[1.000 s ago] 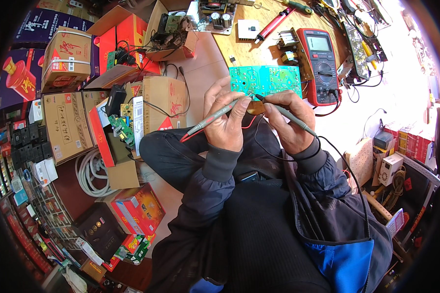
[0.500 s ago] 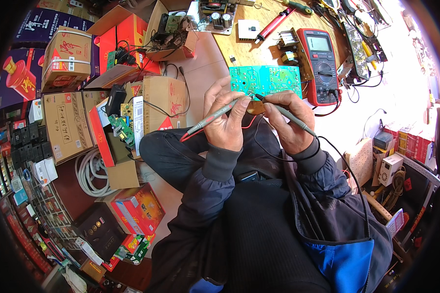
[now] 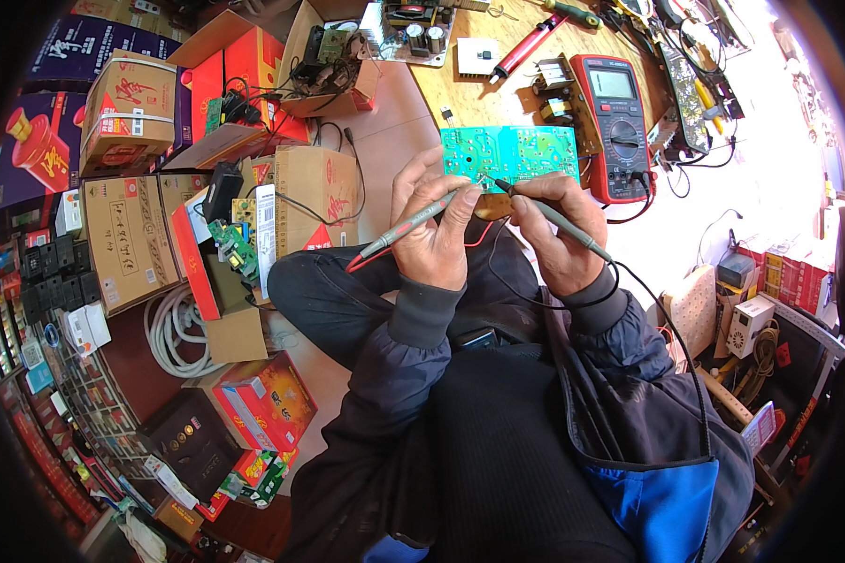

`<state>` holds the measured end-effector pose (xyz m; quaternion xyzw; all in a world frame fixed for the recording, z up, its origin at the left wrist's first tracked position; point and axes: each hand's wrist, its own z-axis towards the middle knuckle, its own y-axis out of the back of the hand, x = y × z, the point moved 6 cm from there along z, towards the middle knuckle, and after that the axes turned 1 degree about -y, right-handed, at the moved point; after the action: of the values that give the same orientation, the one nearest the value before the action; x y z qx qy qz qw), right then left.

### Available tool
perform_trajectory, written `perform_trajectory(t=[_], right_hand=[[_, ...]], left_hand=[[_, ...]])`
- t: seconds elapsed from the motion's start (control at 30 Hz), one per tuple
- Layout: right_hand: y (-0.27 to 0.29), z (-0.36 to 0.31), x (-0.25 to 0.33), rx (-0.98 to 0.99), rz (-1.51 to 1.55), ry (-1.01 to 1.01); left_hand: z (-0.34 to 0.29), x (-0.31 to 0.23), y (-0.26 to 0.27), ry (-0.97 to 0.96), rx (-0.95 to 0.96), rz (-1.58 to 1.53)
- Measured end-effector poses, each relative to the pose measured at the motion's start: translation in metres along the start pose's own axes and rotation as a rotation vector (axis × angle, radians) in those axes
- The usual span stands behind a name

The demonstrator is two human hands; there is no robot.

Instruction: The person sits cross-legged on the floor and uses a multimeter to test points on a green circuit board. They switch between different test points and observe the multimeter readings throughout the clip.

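Head view: I see green rectangular circuit board (image 3: 535, 155) at upper centre of frame, by wooden table (image 3: 441, 89). Left hand (image 3: 437, 239) pinches slim grey-and-red plastic probe (image 3: 387, 241) with red lead (image 3: 352, 266); right hand (image 3: 568, 258) pinches grey plastic probe (image 3: 587, 243) with black lead (image 3: 654, 297). Both point at board's lower part; contact too small to tell. I judge board light, stiff, fragile: best held by edges. Probes likely light, rigid; grip barrels, behind tips. Red-and-grey multimeter (image 3: 622, 136) lies right of board.
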<state>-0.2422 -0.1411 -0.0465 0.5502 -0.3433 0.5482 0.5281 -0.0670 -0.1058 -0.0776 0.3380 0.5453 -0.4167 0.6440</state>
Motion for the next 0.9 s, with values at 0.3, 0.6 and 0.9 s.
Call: perform_trajectory(t=[0.3,0.6,0.9], right_hand=[[-0.0003,0.0,-0.0001,0.006,-0.02,0.005],[-0.0003,0.0004,-0.0008,0.004,-0.022,-0.007],[0.001,0.0018,0.0024,-0.001,-0.053,-0.043]], left_hand=[[0.0001,0.0007,-0.0008,-0.004,-0.002,-0.017],[-0.0002,0.0016,-0.0005,0.003,-0.001,-0.024],[-0.0003,-0.0002,-0.0005,-0.002,0.001,-0.013]])
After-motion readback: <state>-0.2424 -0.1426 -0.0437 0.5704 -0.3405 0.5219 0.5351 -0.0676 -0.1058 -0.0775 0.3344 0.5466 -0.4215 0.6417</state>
